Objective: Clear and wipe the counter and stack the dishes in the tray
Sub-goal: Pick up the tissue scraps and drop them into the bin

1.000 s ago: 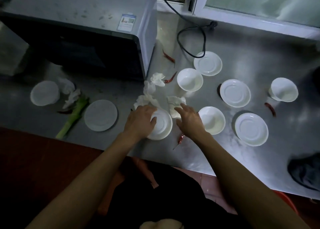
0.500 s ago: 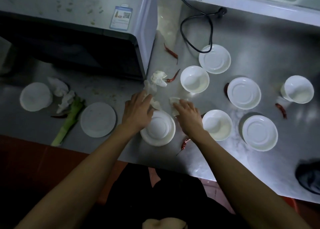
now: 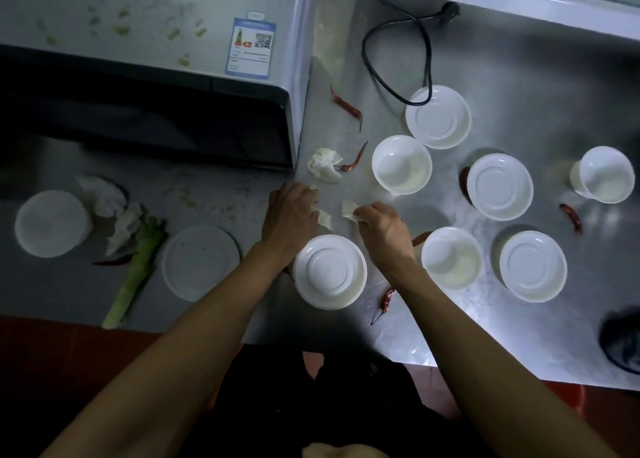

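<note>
Tissue scraps (image 3: pixel 325 217) on the steel surface (image 3: pixel 519 76) look feather-light and floppy, left hand (image 3: pixel 289 215) and right hand (image 3: pixel 379 225) each pinching one above the plate (image 3: pixel 330 272), so just bunch them anywhere.

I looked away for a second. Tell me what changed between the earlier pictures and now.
Both hands moved off the near plate and farther onto the counter. The left hand now grips a crumpled tissue and the right hand pinches another tissue piece. The plates, bowls and chilies stayed where they were.
</note>
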Demonstrator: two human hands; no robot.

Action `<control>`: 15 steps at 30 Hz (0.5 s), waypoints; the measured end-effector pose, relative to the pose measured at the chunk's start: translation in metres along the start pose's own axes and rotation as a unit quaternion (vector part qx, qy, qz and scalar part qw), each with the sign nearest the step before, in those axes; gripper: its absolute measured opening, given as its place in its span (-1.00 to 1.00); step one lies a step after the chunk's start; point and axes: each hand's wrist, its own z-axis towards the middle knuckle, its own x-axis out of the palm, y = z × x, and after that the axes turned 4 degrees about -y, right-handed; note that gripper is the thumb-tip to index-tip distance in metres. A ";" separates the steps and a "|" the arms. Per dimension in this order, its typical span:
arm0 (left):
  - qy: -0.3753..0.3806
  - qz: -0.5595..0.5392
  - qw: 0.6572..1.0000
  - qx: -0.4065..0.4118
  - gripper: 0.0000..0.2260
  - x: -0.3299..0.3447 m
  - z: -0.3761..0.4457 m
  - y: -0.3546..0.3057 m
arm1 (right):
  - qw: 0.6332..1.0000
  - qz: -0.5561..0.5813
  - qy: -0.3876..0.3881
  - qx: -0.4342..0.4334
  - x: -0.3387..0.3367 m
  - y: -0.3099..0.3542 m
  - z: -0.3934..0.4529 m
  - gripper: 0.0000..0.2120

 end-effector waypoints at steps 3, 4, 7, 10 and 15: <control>-0.044 -0.022 0.998 0.030 -0.81 0.001 0.003 0.003 | 1.000 0.003 -0.016 0.001 -0.004 0.007 0.003 -0.86; -0.055 -0.029 0.997 0.037 -0.83 0.000 0.004 0.004 | 1.000 0.007 -0.019 0.005 -0.005 0.009 0.004 -0.85; -0.075 -0.063 0.994 0.056 -0.87 -0.004 0.008 0.010 | 0.999 0.019 -0.031 0.009 -0.007 0.013 0.006 -0.84; -0.074 -0.103 0.989 0.072 -0.89 -0.008 0.012 0.016 | 0.999 0.028 -0.043 0.012 -0.009 0.016 0.006 -0.84; -0.067 -0.160 0.980 0.098 -0.86 -0.024 0.014 0.009 | 0.997 0.044 -0.061 0.024 -0.017 0.023 0.002 -0.84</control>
